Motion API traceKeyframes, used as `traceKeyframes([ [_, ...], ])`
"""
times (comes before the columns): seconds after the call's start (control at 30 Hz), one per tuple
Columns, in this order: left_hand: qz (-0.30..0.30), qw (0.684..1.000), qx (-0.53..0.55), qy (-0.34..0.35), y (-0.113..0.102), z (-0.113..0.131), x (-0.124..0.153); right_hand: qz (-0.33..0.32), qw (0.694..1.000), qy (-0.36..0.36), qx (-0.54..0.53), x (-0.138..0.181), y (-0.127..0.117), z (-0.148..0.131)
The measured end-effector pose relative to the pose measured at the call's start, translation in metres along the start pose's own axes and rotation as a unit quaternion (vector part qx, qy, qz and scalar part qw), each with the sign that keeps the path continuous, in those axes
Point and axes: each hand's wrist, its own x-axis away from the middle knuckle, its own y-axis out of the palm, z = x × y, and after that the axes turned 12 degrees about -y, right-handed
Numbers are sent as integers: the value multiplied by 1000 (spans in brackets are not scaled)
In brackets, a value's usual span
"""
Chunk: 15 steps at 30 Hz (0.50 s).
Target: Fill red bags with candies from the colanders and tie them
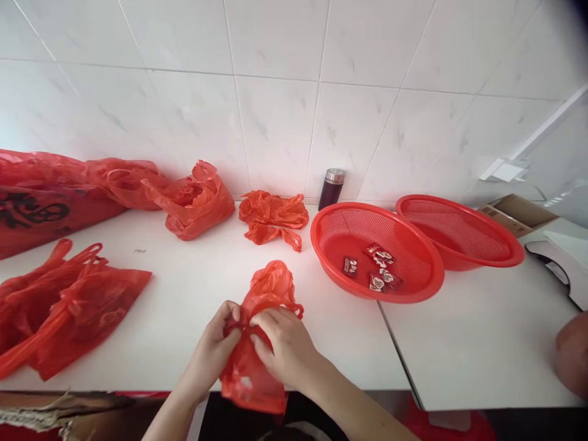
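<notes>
Near the front edge of the white table, both of my hands pinch a thin red plastic bag point(257, 386) at its middle. My left hand point(218, 340) grips the gathered plastic from the left, thumb and fingers closed. From the right, my right hand point(287, 343) holds the same bunched part with bent fingers. The bag's crumpled upper end rests on the table beyond my hands, and its lower part hangs toward me over the edge. To the right, a red mesh basket point(331, 266) contains several small wrapped packets point(383, 280).
Behind the basket stand a second red basket point(500, 254) and a dark thermos point(331, 190). Crumpled red bags point(273, 211) and filled ones point(197, 205) line the tiled wall. More red bags point(96, 306) lie at left. A cardboard box point(519, 214) sits far right, near another person's hand point(572, 355).
</notes>
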Motion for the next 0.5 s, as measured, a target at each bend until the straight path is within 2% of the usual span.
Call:
traceKeyframes([
  [0.1,18,1000,18,-10,-7,4,-4,-96,993,25,71,12,2,16],
  [0.23,159,976,146,4,-37,18,-11,-260,953,89,125,32,-28,26],
  [0.3,206,964,167,24,-50,25,-15,-292,945,94,112,35,-46,18],
  [0.33,207,965,161,29,-53,28,-16,-275,954,82,85,33,-54,12],
  [0.37,198,968,150,27,-52,29,-17,-233,969,62,49,29,-59,4],
  [0.43,163,979,118,25,-40,28,-17,-86,996,6,-24,18,-63,-11],
  [0.5,112,989,88,32,-20,25,-15,77,994,-54,-56,4,-59,-20],
])
